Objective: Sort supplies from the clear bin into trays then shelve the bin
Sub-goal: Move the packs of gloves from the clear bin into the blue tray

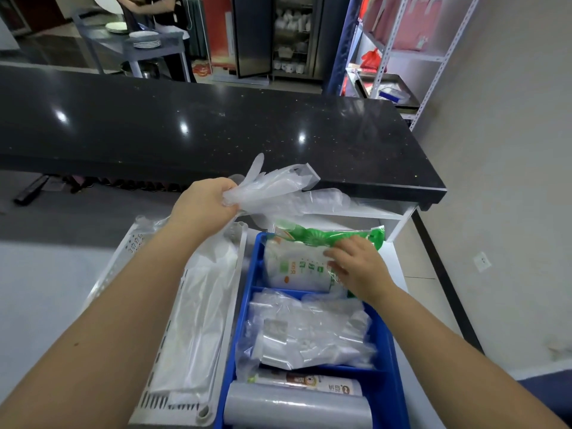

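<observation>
My left hand [205, 201] grips a bunch of clear plastic gloves [278, 188], held up above the far ends of the two trays. My right hand [356, 266] pinches the green-and-white packet [297, 267] that stands in the far compartment of the blue tray [246, 308]. The blue tray's middle compartment holds crumpled clear plastic bags [309, 329]. Its near compartment holds rolls [297, 407]. To the left lies a white slotted tray [173, 323] with flat clear packets [201, 320] in it. I cannot make out the clear bin.
A long black counter [216, 128] runs across beyond the trays. A metal shelf rack [402, 57] stands at the back right with red bags and a dark tray. The wall is close on the right. A person stands at a table with plates at the far left.
</observation>
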`<state>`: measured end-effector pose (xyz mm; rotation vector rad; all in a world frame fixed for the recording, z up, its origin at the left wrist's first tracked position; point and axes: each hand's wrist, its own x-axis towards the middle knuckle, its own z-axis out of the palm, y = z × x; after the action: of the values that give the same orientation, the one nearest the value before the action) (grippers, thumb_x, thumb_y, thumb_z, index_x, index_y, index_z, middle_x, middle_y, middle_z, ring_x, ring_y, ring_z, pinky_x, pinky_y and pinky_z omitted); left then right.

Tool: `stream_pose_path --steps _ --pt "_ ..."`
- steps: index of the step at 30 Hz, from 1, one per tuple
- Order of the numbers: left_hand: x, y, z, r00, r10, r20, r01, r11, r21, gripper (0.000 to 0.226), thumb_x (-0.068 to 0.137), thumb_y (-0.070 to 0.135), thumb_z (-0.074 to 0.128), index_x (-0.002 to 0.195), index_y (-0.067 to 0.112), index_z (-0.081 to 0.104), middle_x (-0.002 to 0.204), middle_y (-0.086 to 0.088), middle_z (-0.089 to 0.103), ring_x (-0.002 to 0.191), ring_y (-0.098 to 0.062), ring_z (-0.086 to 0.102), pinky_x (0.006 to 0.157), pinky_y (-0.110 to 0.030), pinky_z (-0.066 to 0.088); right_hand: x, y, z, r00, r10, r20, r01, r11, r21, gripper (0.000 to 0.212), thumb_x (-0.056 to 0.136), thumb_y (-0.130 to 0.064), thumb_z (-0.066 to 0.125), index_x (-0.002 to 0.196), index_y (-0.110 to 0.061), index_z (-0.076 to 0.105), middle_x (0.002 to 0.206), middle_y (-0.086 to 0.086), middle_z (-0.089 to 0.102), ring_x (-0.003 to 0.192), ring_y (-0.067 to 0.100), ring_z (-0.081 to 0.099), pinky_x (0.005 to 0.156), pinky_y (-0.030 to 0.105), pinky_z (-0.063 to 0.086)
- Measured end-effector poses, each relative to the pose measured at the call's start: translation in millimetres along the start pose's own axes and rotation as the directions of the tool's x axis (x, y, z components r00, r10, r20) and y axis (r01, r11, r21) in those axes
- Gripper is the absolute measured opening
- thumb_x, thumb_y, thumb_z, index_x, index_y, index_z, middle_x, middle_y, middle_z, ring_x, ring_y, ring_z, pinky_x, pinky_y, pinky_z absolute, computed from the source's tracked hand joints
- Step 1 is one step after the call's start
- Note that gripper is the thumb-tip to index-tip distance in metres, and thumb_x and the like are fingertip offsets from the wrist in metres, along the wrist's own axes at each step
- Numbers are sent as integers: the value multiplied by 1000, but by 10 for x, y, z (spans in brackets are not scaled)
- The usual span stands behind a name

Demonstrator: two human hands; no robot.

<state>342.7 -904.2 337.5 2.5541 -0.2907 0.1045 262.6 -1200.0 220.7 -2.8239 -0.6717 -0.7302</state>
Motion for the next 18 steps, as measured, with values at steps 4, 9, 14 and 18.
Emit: stream_pose_path --steps 4,9,14,18 --pt "-6 42 90 999 9 40 -9 1000 -14 4 81 19 62 79 21 63 73 -1 64 70 -22 60 60 -37 50 -38 -30 158 929 -34 368 24 999 31 30 73 -13 76 102 -18 72 104 5 67 94 30 59 80 40 48" --pt "-47 158 301 995 56 86 -47 993 -108 4 82 21 67 81 24 64 77 2 66 72 -16 60 59 -33 47 -44 14 227 920 82 383 -114 991 64 39 80 -8 68 118 -19 67 120 4 60 106 28 52 93 38 44" --pt "-126 394 770 965 167 200 -153 985 -84 13 83 28 68 90 37 61 86 14 61 80 -11 58 61 -26 41 -282 216 -199 722 678 137 -663 623 414 28 84 -3 66 110 -11 66 108 6 65 100 23 60 84 22 43" --pt "-187 663 1340 903 281 325 -307 951 30 26 86 23 63 111 28 66 107 2 67 98 -23 61 78 -34 50 -466 277 -676 509 858 -71 -557 391 733 24 91 -9 57 100 -30 67 97 -2 69 87 13 65 80 26 54"
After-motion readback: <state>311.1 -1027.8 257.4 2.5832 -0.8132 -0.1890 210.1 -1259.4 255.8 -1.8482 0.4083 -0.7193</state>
